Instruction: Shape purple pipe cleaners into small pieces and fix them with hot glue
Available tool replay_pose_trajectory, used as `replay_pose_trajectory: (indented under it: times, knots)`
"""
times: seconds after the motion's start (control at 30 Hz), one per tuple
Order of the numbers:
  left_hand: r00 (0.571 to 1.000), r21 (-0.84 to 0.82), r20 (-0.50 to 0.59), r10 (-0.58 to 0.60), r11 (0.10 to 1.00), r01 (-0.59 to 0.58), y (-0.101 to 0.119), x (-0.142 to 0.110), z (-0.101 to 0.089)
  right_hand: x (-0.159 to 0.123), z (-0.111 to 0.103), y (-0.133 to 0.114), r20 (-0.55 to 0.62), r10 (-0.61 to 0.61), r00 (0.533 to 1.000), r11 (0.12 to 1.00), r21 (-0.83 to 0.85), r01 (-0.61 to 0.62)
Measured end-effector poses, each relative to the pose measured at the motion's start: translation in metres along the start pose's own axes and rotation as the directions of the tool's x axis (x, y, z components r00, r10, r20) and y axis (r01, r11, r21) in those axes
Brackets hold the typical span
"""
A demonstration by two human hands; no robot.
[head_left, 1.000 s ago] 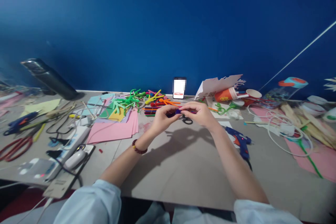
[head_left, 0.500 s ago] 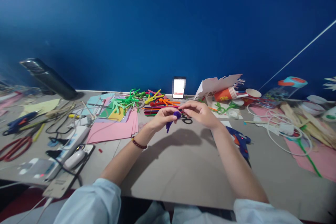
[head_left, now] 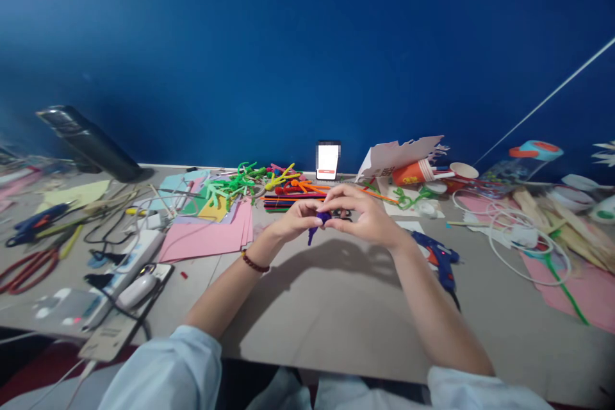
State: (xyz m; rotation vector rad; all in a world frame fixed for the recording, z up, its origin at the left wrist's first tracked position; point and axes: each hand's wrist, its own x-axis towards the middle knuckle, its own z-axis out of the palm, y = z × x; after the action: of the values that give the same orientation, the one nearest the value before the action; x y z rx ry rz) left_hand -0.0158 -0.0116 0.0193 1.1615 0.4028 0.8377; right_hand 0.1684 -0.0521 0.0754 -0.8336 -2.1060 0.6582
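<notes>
Between my two hands is a purple pipe cleaner piece (head_left: 325,216), with a rounded top and a thin end hanging down toward the table. My left hand (head_left: 298,218) pinches it from the left, thumb and fingers together. From the right, my right hand (head_left: 358,214) closes thumb and fingertips on the rounded part. Both hands are raised over the table, their shadow falling below. Behind the fingers, black scissor handles (head_left: 342,213) show only in part. Just beyond lies a bundle of coloured pipe cleaners (head_left: 276,203).
Bent green pipe cleaners (head_left: 230,186) and pink paper (head_left: 206,238) lie to the left, near a power strip (head_left: 127,269). A lit phone (head_left: 327,161) leans against the blue wall. At right are a blue glue gun (head_left: 439,256), paper cups (head_left: 413,173) and a coiled white cable (head_left: 519,237).
The purple piece came into view with its thin end hanging below my left hand. My right hand has moved in from slightly apart and now grips the rounded part.
</notes>
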Motion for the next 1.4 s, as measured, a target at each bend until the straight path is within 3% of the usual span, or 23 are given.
replay_pose_trajectory:
  times: [0.17, 0.37, 0.5, 0.67, 0.77, 1.03, 1.3, 1.4]
  knots:
    - [1.0, 0.022, -0.026, -0.001, 1.0, 0.002, 0.002, 0.001, 0.003, -0.001, 0.0, 0.004, -0.007, 0.004, 1.0, 1.0, -0.014, -0.005]
    - [0.978, 0.221, -0.174, 0.114, 0.972, -0.074, 0.003, 0.005, 0.003, 0.0, 0.002, 0.007, -0.11, 0.178, 0.978, 0.98, 0.104, -0.167]
    - [0.945, 0.454, -0.211, 0.248, 0.881, -0.13, 0.004, 0.004, 0.006, 0.001, 0.004, 0.016, -0.139, 0.302, 0.943, 0.946, 0.163, -0.279]
    - [0.901, 0.675, -0.21, 0.379, 0.723, -0.147, 0.004, 0.0, 0.012, 0.002, 0.006, 0.026, -0.131, 0.358, 0.924, 0.925, 0.186, -0.332]
    - [0.9, 0.681, -0.215, 0.378, 0.718, -0.139, 0.003, -0.001, 0.015, 0.002, 0.006, 0.027, -0.127, 0.363, 0.923, 0.923, 0.182, -0.338]
    - [0.942, 0.573, -0.206, 0.267, 0.813, -0.105, 0.006, 0.002, 0.013, 0.001, 0.007, 0.026, -0.137, 0.352, 0.926, 0.93, 0.167, -0.329]
    - [0.91, 0.623, -0.257, 0.325, 0.776, -0.101, 0.006, 0.001, 0.017, 0.002, 0.011, 0.029, -0.139, 0.352, 0.926, 0.927, 0.192, -0.323]
    - [0.918, 0.55, -0.274, 0.286, 0.83, -0.094, 0.006, 0.002, 0.016, 0.002, 0.011, 0.028, -0.146, 0.333, 0.932, 0.934, 0.185, -0.305]
